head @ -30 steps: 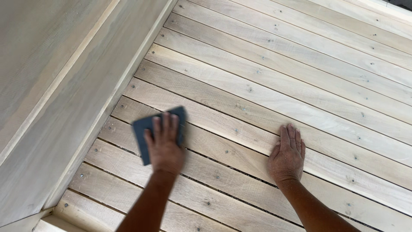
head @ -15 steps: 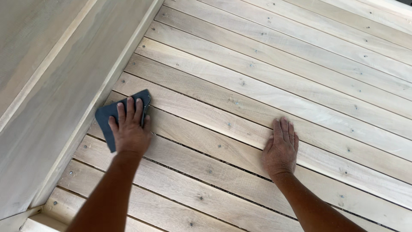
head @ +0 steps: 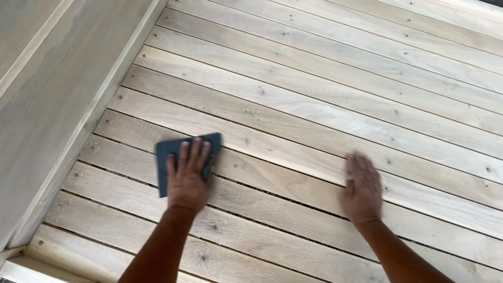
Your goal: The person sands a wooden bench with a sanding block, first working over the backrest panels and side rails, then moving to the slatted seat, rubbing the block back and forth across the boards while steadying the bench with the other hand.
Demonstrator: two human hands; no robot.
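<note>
My left hand (head: 187,175) presses flat on a dark blue-grey sanding sheet (head: 166,153) that lies on pale wooden deck boards (head: 314,115). The sheet's far and left edges show past my fingers. My right hand (head: 361,189) rests palm down on a board to the right, fingers together and pointing away, with nothing under it. Both forearms reach in from the bottom edge.
A slanted pale wooden side panel (head: 47,105) rises along the left of the deck. Boards run diagonally with narrow dark gaps and small screw heads. A light wooden trim piece (head: 31,267) sits at the bottom left corner.
My left hand has slid the sanding sheet back to the right, away from the side panel. My right hand stays planted on the boards.
</note>
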